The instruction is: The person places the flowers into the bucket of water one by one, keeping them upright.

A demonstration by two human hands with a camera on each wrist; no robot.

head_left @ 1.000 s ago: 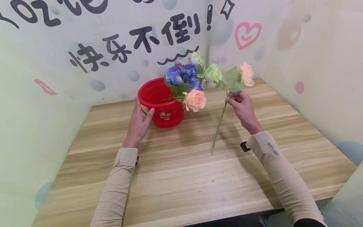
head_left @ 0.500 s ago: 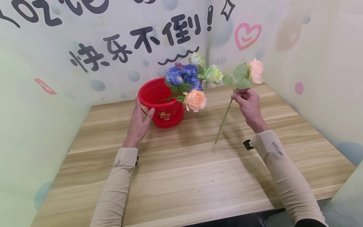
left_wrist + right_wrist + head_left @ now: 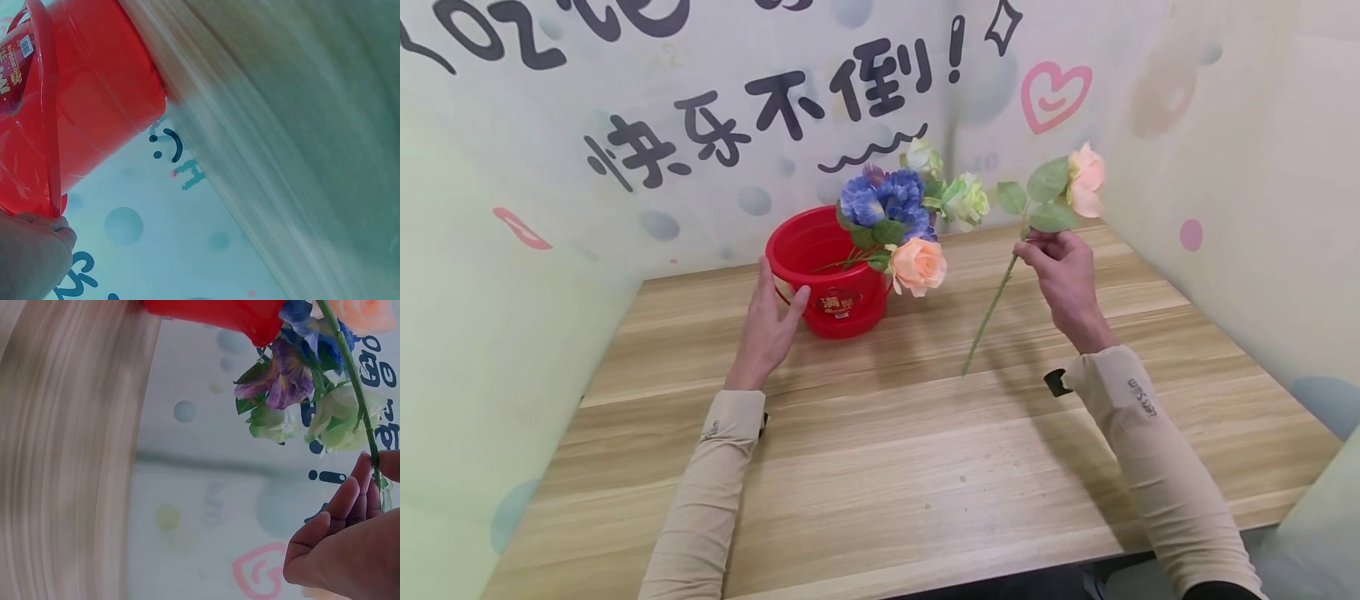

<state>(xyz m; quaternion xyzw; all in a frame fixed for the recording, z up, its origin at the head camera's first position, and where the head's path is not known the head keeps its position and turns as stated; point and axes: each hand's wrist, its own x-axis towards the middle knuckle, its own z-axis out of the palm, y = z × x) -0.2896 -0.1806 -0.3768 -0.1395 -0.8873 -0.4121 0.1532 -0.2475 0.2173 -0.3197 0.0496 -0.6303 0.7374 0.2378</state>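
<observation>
My right hand (image 3: 1066,279) pinches the green stem of a pale pink rose (image 3: 1086,182) just below its leaves. The bloom points up and right, while the bare stem slants down and left above the table. My left hand (image 3: 767,325) rests against the left side of a red bucket (image 3: 850,312), fingers straight and thumb spread toward the front. Leaning out over the bucket's right rim are blue flowers (image 3: 883,200), a peach rose (image 3: 917,265) and pale green roses (image 3: 964,200). A purple bloom (image 3: 289,378) among them shows in the right wrist view.
The wooden table (image 3: 880,467) stands in a corner between printed walls (image 3: 625,217). The bucket's handle (image 3: 49,112) hangs down along its outside in the left wrist view.
My right hand has moved right and slightly away from the bucket with the pink rose, whose bloom has tilted further right. The left hand and the bucket have stayed put.
</observation>
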